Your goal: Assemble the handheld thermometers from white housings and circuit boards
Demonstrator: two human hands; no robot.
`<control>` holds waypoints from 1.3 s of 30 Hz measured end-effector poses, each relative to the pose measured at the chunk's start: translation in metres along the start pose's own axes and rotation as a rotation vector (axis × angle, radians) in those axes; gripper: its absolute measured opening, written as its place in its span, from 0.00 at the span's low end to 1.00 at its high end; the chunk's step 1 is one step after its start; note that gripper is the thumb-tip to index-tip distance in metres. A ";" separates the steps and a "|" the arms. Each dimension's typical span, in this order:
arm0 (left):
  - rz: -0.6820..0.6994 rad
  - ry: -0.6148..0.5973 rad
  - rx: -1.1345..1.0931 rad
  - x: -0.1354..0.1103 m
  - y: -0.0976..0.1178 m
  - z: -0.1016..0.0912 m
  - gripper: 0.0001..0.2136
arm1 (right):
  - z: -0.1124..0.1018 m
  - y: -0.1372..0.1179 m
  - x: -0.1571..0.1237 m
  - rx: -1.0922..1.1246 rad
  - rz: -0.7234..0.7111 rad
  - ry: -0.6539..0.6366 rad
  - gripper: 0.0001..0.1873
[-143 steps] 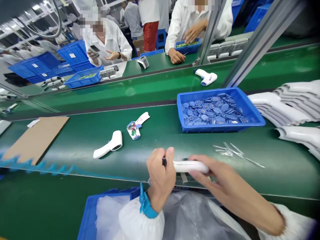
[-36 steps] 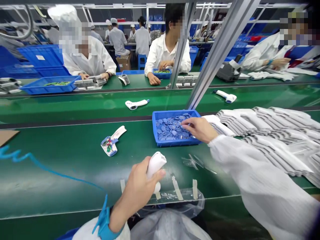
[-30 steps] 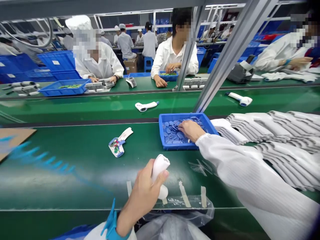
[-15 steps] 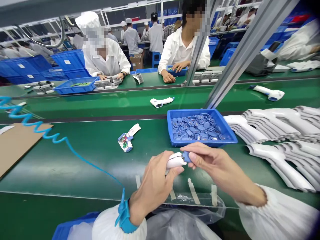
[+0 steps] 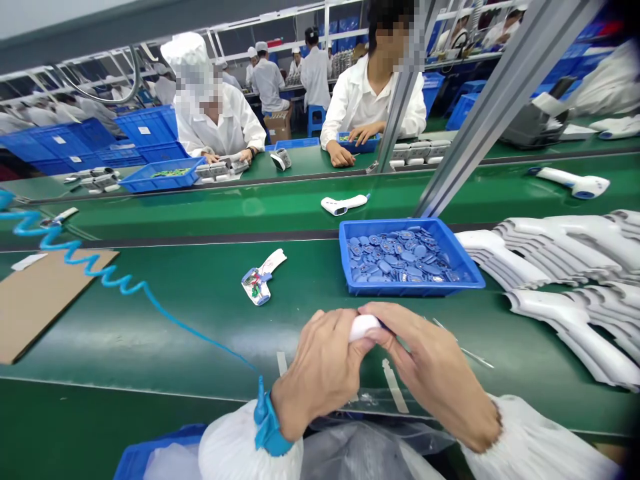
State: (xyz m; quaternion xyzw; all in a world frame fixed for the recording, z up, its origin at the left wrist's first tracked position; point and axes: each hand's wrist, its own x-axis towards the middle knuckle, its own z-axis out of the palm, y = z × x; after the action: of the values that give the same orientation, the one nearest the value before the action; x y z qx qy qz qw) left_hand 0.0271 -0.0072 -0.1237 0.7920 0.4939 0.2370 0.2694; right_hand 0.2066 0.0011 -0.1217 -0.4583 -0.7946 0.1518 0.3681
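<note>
My left hand (image 5: 323,367) is wrapped around a white thermometer housing (image 5: 363,327), gun-shaped like the others nearby, and most of it is hidden by my fingers. My right hand (image 5: 435,373) closes over the far end of the same housing, where only a dark blue sliver of the cap shows between the fingers. Just beyond my hands stands a blue tray (image 5: 415,289) holding many blue oval caps (image 5: 395,257). To the left lies an opened thermometer half (image 5: 257,288) with circuit parts and wires showing. Beside my right hand rests a thin metal tool (image 5: 473,353).
White shell halves (image 5: 550,313) are stacked in rows on the right. Thermometers (image 5: 345,204) lie on the green belt. A blue coiled cord (image 5: 175,320) runs to my left wristband (image 5: 273,423). A slanted metal post (image 5: 470,147) rises behind the tray; two co-workers sit opposite.
The blue cap, visible in my right fingers before, is now pressed against the housing and mostly covered. My right hand has come round closer to my left, uncovering the metal tool. Belt thermometers shifted right.
</note>
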 end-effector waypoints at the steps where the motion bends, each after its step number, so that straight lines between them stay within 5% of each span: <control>1: 0.014 0.008 0.030 0.001 -0.001 0.001 0.10 | 0.002 0.003 -0.003 -0.014 0.006 0.019 0.09; 4: 0.061 0.039 0.030 0.002 -0.006 0.007 0.08 | 0.001 0.011 -0.011 -0.012 0.080 0.031 0.09; 9: -0.260 0.510 -0.032 -0.003 -0.015 0.032 0.15 | -0.011 0.006 -0.020 0.114 0.244 -0.209 0.11; 11: -0.290 0.619 0.012 -0.001 -0.018 0.044 0.19 | -0.006 0.001 -0.024 0.153 0.257 -0.333 0.11; 14: -0.200 0.635 0.102 0.007 -0.022 0.050 0.22 | 0.009 -0.003 -0.035 0.135 0.258 -0.369 0.13; 17: -0.160 0.492 0.048 0.011 -0.023 0.037 0.21 | 0.017 -0.004 -0.047 0.161 0.324 -0.274 0.17; 20: -0.156 0.444 -0.287 0.004 -0.023 0.020 0.12 | 0.014 -0.007 -0.047 0.388 0.683 -0.258 0.22; 22: -0.094 0.543 -0.545 0.000 -0.023 0.016 0.14 | 0.011 -0.012 -0.042 0.672 1.034 -0.359 0.27; 24: -0.088 0.666 -0.742 0.000 -0.024 0.020 0.19 | 0.014 -0.019 -0.036 0.921 1.233 -0.475 0.28; 26: -0.193 0.746 -0.837 0.006 -0.027 0.030 0.23 | 0.023 -0.026 -0.034 0.934 1.157 -0.527 0.26; 28: -0.345 0.760 -0.824 0.013 -0.032 0.041 0.25 | 0.037 -0.032 -0.037 0.690 0.884 -0.492 0.22; 31: -0.504 0.721 -0.639 0.023 -0.039 0.050 0.27 | 0.059 -0.036 -0.045 0.212 0.521 -0.388 0.18; 33: -0.566 0.698 -0.463 0.028 -0.039 0.049 0.27 | 0.064 -0.033 -0.046 0.073 0.478 -0.383 0.20; 36: -0.516 0.587 -0.322 0.034 -0.024 0.033 0.23 | 0.052 -0.020 -0.045 0.281 0.521 -0.397 0.21; 39: -0.278 0.220 -0.587 0.031 0.003 0.003 0.14 | 0.025 -0.001 -0.049 0.690 0.630 -0.445 0.22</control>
State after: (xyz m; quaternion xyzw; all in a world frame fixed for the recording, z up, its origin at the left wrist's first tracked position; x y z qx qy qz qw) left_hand 0.0429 0.0194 -0.1205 0.5755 0.5341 0.4139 0.4606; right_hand 0.2037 -0.0381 -0.1601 -0.4838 -0.5808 0.6025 0.2563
